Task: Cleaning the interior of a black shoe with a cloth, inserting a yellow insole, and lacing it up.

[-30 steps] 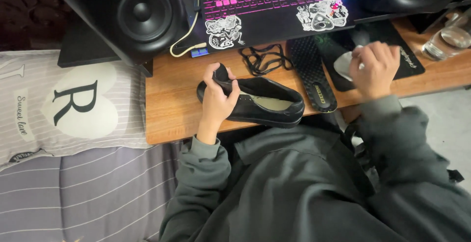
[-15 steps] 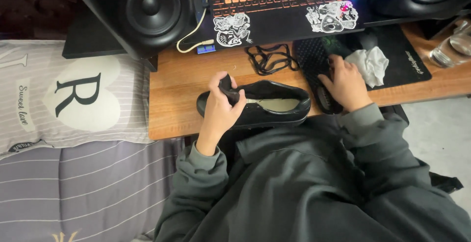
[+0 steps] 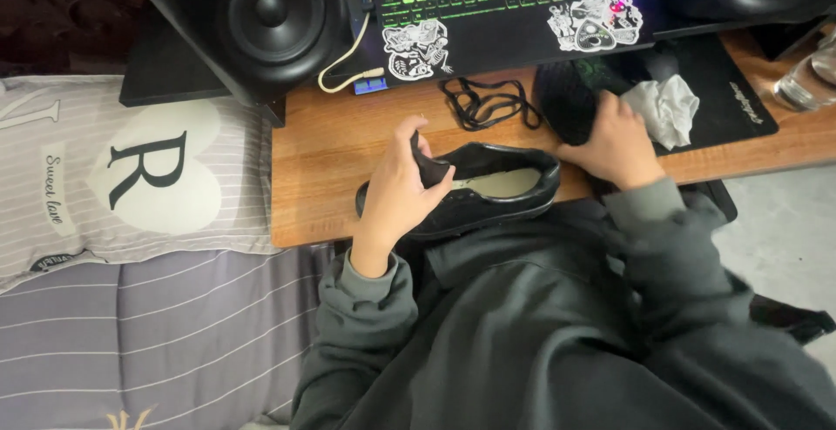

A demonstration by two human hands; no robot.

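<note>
The black shoe (image 3: 488, 188) lies on its sole at the near edge of the wooden table (image 3: 322, 160). The left hand (image 3: 396, 190) pinches its tongue, grip closed on it. Just right of the shoe, the right hand (image 3: 614, 138) closes on a dark insole (image 3: 566, 99); the insole seems about to go in, which calls for lining it up with the opening. Beyond the shoe lie black laces (image 3: 488, 103), a laptop (image 3: 496, 12) and a speaker (image 3: 274, 16); left of it, a striped bed (image 3: 131, 325).
</note>
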